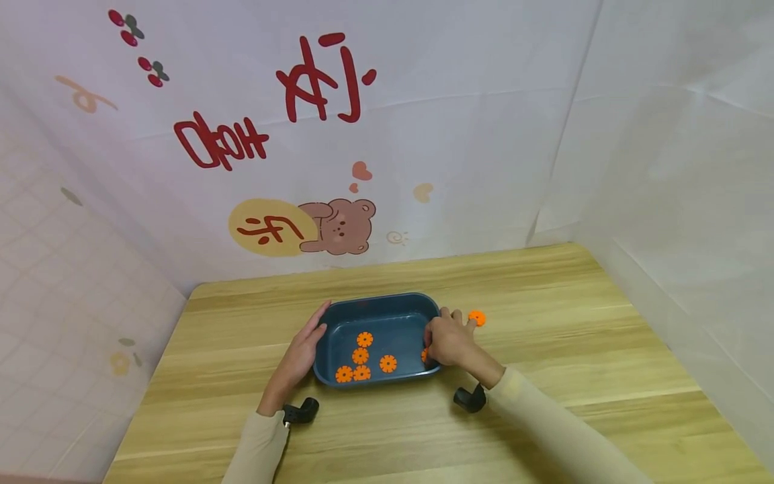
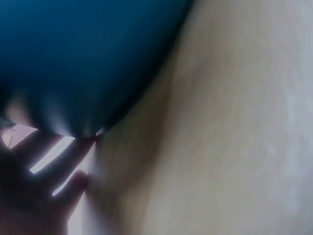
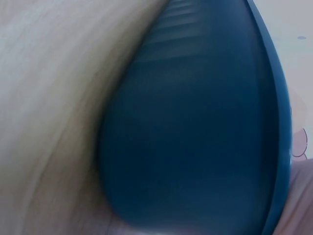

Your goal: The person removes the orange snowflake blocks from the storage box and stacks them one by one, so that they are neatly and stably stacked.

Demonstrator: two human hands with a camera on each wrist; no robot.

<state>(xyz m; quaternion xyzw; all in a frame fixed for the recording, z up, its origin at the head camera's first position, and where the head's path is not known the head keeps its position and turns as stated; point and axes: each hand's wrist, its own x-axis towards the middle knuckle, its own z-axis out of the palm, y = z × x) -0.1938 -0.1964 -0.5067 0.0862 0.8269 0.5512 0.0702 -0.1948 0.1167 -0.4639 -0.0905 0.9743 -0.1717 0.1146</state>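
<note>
A dark blue rectangular basin (image 1: 377, 310) stands on the table, with several orange notched building discs (image 1: 388, 364) on its floor. My left hand (image 1: 301, 353) rests along the basin's left end, fingers extended against its outer wall; in the left wrist view these fingers (image 2: 73, 154) appear dark beneath the blue wall. Over the right end reaches my right hand (image 1: 452, 341), its thumb and index finger pinching a partly hidden orange disc inside the basin. The other fingers spread outward past the rim. Just beyond them, another orange disc (image 1: 477, 317) lies on the table.
The wood-grain table (image 1: 544, 323) meets a white wall covering (image 1: 471, 134) printed with a bear and red characters. More covering rises at left and right. A black wrist mount (image 1: 302, 410) sits at my left wrist, another (image 1: 469, 398) at my right.
</note>
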